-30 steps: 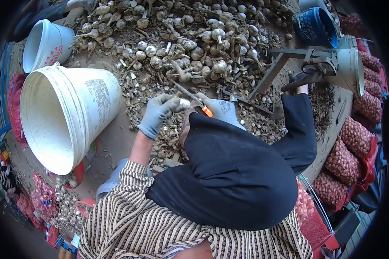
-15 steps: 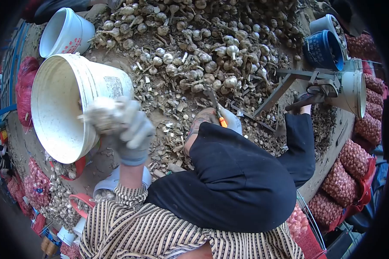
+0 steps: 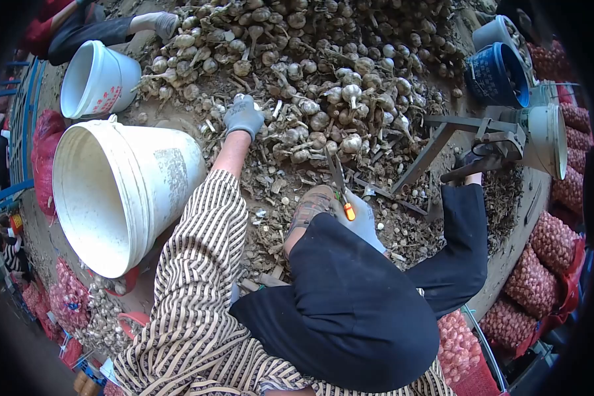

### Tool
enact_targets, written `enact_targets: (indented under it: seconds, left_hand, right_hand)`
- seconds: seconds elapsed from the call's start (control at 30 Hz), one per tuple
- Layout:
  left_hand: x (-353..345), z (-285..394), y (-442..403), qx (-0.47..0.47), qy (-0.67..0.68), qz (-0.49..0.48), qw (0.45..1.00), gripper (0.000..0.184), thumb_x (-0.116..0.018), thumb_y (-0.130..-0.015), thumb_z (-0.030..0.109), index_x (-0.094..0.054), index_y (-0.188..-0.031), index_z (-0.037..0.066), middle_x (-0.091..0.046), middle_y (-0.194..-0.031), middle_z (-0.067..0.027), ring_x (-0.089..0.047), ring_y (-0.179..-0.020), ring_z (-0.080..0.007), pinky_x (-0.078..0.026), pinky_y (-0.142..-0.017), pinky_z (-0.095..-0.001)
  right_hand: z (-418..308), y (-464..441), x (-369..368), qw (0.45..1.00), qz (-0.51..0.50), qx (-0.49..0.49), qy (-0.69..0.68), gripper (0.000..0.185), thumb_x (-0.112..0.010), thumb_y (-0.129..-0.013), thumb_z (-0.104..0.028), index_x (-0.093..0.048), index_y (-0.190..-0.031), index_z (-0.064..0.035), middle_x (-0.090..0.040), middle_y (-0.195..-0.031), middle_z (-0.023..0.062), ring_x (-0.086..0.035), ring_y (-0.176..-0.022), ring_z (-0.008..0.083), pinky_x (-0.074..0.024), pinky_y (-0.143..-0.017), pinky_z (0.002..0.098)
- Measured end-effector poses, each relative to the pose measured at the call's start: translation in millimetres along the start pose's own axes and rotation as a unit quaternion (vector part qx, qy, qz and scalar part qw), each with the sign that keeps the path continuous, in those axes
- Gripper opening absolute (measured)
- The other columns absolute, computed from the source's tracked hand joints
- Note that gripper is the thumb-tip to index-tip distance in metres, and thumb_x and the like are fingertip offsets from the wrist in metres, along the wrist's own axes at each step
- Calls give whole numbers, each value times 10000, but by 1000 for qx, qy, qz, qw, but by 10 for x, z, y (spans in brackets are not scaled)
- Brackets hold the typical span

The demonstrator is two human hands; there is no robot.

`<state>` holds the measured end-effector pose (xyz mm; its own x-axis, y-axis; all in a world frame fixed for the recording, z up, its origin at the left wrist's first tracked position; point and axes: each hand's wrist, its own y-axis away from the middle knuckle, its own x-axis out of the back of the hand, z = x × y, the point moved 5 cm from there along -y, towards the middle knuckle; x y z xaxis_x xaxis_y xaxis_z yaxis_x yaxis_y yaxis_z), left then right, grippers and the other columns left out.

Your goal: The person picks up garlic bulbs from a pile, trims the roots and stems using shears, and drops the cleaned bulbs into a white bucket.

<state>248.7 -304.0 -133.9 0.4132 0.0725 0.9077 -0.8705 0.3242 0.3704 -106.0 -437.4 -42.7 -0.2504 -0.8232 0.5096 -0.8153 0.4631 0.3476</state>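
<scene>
A large heap of garlic bulbs with dry stalks [image 3: 320, 121] lies on the ground in front of me. My left hand [image 3: 244, 117], in a grey glove, reaches to the near left side of the heap. Its fingers are curled over a pale garlic bulb [image 3: 257, 107], mostly hidden by the glove. My right hand [image 3: 362, 221], also gloved, is beside my right knee and partly hidden behind it. It grips shears with an orange handle [image 3: 349, 212], their blades pointing up toward the heap.
A big white bucket [image 3: 171, 165] lies tilted on my left, its mouth facing left. Behind it stands a smaller white bucket [image 3: 122, 82]. A metal frame [image 3: 435, 135] and a blue bucket [image 3: 485, 76] are at right. Filled red mesh sacks [image 3: 531, 264] line the right edge.
My left hand has gone from the big bucket's mouth, where it held garlic, up and right to the heap. My right hand with the shears shows more beside the knee.
</scene>
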Motion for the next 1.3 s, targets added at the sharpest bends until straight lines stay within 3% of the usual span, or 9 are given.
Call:
enact_targets:
  seconds: [0.17,0.23,0.5,0.83,0.9,0.97,1.0,1.1,1.3]
  left_hand:
    - [100,-82,127,-72,126,22,989,541,-791,-822,336,-677,-1245,20,-737,-1096,-158,-723,-984,-283,-568,-861,-388]
    - [128,-185,443,-58,489,12,870,523,-797,-835,192,-650,-1267,-62,-744,-1034,-123,-708,-848,-154,-562,-719,-265]
    - [382,70,1864,-70,414,10,908,481,-818,-805,157,-695,-1226,-41,-706,-998,-47,-628,-752,-52,-544,-685,-213]
    - [-35,-491,1584,105,899,-191,379,374,-605,-985,285,-620,-1185,-31,-698,-1101,-187,-725,-979,-331,-682,-746,-465]
    - [-131,-624,1147,129,799,-114,576,299,-661,-943,176,-665,-1160,-30,-700,-1092,-178,-742,-932,-296,-670,-685,-414]
    - [-306,-692,775,3,440,-70,895,503,-714,-890,176,-607,-1366,51,-722,-1079,-167,-741,-1011,-272,-621,-726,-323]
    - [-294,-585,692,-53,319,-28,946,546,-736,-859,174,-603,-1381,80,-722,-1125,-172,-724,-1051,-300,-598,-823,-358]
    - [-328,-373,558,-105,198,9,975,628,-806,-768,188,-614,-1363,123,-710,-1232,-179,-666,-1164,-362,-501,-1034,-409]
    - [-283,-444,858,-35,350,13,936,604,-940,-686,295,-651,-1123,-4,-726,-1065,-124,-688,-950,-204,-545,-869,-333]
  right_hand:
    - [-79,-180,-49,998,-36,-12,47,481,-708,-938,-294,-633,-1359,-75,-731,-1088,189,-706,-1017,378,-563,-861,431]
    - [-190,-220,-78,993,5,76,95,482,-694,-946,-345,-631,-1347,-85,-726,-1025,175,-706,-957,373,-559,-814,451]
    - [-503,-452,-322,961,-102,135,219,501,-683,-942,-389,-602,-1340,-95,-696,-946,145,-687,-904,333,-546,-781,454]
    - [176,-198,-386,990,-86,-104,-40,338,-683,-976,-334,-685,-1219,-100,-693,-894,195,-697,-852,389,-524,-729,439]
    - [213,-208,-366,996,-83,-17,15,363,-691,-995,-227,-653,-1302,-36,-669,-799,27,-611,-741,85,-507,-689,275]
    - [146,-208,-332,996,-87,-31,7,371,-689,-992,-224,-650,-1313,-41,-690,-838,47,-641,-772,108,-516,-717,288]
    - [123,-216,-324,995,-89,-45,-1,380,-687,-989,-221,-647,-1324,-45,-711,-878,67,-671,-802,132,-525,-744,301]
    - [-28,-249,-275,997,-22,61,28,456,-679,-972,-344,-641,-1359,-106,-719,-961,181,-701,-888,381,-546,-760,451]
    - [-291,-308,-230,976,-30,115,182,485,-687,-958,-351,-605,-1384,-135,-693,-906,161,-693,-839,343,-547,-717,443]
